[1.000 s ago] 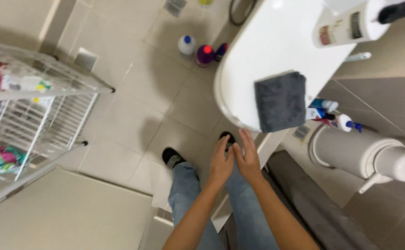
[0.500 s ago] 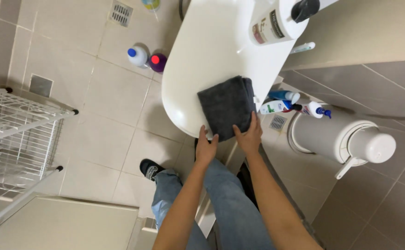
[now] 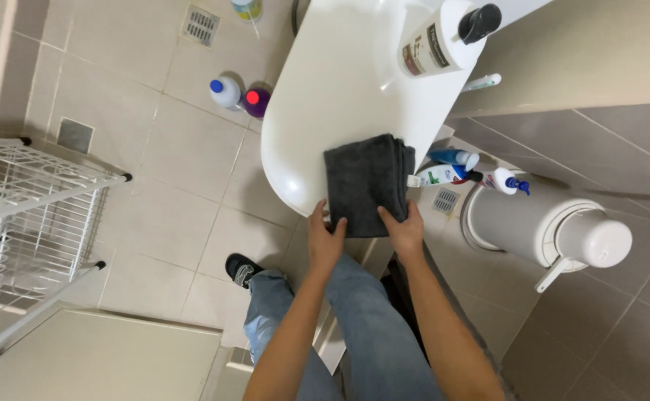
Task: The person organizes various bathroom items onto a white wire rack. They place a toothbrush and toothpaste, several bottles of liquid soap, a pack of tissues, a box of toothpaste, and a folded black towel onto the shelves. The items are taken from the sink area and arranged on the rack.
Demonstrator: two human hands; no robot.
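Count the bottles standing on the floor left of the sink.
2: a white bottle with a blue cap and a purple bottle with a red cap, side by side by the sink. Others may be hidden beneath it.

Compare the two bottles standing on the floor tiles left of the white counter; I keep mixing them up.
The clear bottle has a blue cap and a pale, see-through body; the purple bottle has a red cap and a dark body. The clear one stands farther from the white counter; the purple one stands at its edge. Both stand upright, side by side.
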